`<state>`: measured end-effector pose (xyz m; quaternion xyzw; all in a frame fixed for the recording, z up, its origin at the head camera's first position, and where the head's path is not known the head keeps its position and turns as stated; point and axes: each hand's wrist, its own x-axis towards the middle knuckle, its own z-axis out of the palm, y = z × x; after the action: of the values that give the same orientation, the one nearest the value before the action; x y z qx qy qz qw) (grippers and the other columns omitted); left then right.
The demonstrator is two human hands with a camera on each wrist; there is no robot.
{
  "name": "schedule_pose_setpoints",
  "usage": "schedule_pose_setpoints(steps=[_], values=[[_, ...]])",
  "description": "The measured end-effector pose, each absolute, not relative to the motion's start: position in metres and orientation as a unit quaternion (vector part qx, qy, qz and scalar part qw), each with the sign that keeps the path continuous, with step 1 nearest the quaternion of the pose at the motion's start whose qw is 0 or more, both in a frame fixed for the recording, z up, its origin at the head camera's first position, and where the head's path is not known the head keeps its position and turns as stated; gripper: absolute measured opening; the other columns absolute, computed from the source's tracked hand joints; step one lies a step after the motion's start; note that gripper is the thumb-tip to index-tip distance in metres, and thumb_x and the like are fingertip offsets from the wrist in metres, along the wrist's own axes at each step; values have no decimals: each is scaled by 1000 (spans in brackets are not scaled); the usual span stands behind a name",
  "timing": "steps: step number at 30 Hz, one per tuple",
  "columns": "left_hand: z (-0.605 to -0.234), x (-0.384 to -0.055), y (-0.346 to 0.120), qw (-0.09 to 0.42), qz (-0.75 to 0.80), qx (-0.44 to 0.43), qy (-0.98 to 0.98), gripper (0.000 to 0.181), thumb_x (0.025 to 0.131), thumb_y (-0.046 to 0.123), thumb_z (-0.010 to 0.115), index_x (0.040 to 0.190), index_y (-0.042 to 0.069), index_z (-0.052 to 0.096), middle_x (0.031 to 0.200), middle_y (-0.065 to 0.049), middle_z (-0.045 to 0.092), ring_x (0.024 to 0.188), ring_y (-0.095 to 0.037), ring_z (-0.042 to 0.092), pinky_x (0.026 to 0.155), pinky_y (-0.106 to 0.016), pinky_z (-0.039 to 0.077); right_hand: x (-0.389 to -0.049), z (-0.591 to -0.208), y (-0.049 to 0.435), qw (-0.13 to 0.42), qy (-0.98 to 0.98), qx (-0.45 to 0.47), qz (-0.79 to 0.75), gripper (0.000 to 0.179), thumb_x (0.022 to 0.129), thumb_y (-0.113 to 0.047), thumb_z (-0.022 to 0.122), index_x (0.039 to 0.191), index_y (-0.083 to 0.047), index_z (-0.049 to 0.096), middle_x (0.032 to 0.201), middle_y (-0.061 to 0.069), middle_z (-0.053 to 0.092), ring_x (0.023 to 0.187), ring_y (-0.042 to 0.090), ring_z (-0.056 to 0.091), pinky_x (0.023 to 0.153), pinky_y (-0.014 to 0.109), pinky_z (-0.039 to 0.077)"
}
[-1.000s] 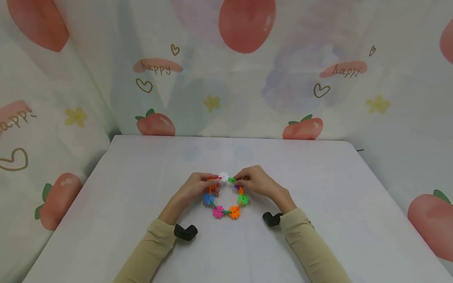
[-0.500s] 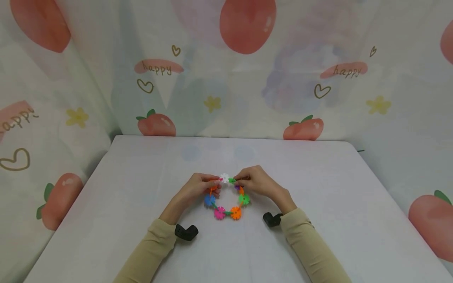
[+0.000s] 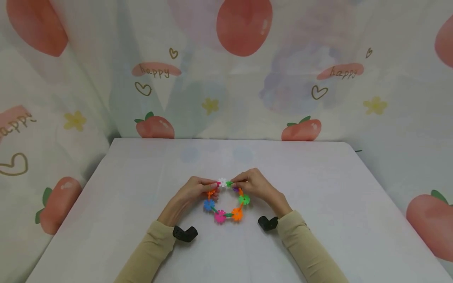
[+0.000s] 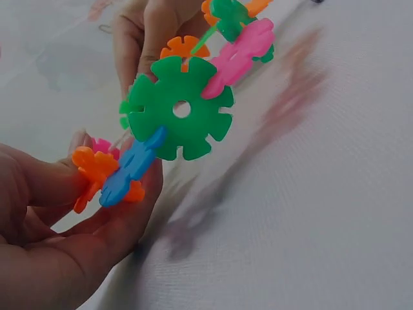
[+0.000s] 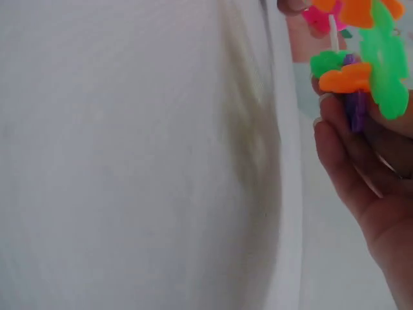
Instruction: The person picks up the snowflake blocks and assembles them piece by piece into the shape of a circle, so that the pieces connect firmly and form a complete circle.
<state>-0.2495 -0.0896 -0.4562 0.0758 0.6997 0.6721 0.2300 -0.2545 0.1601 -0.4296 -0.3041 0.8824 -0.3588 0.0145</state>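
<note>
A closed ring of colourful plastic snowflake discs, slotted edge to edge, is held in front of me. My left hand pinches its far left part, where a pink and an orange disc show by the thumb and fingers. At the far right, my right hand pinches the ring near a green disc and a purple disc. Between the two hands sits a white disc. A large green disc and a blue disc stand close to the left hand in its wrist view.
The ring is above a white-covered table, casting a shadow seen in the left wrist view. Black wrist cameras sit by both sleeves. A fruit-printed curtain hangs behind the table and at its sides.
The ring's far part and both hands have come slightly lower in the head view, and the head camera has shifted a little. Both hands keep their hold on the ring.
</note>
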Motion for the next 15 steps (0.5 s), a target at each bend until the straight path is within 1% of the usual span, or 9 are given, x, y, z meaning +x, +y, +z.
schedule_pose_setpoints(steps=[5,10,15], values=[[-459,-252,-88,252,691,60,674,32,103,4,58,127,-17,62,92,-12,75,77,-16,73,84,-36,63,-254,-433,159,24,888,-248,-386,14,91,-10,77,103,-5,83,100,10,80,91,21,76,77,27,59],[-458,-253,-89,265,706,41,655,33,104,3,56,129,-17,61,95,-13,75,79,-18,74,84,-37,63,-255,-438,158,28,880,-220,-420,14,92,-11,77,102,-4,83,99,11,80,89,19,76,74,24,59],[-457,-253,-90,272,709,28,650,33,104,4,56,129,-17,61,94,-12,75,80,-18,73,85,-37,63,-257,-444,157,22,877,-206,-434,13,92,-12,77,101,-4,83,98,12,80,86,17,75,71,22,57]])
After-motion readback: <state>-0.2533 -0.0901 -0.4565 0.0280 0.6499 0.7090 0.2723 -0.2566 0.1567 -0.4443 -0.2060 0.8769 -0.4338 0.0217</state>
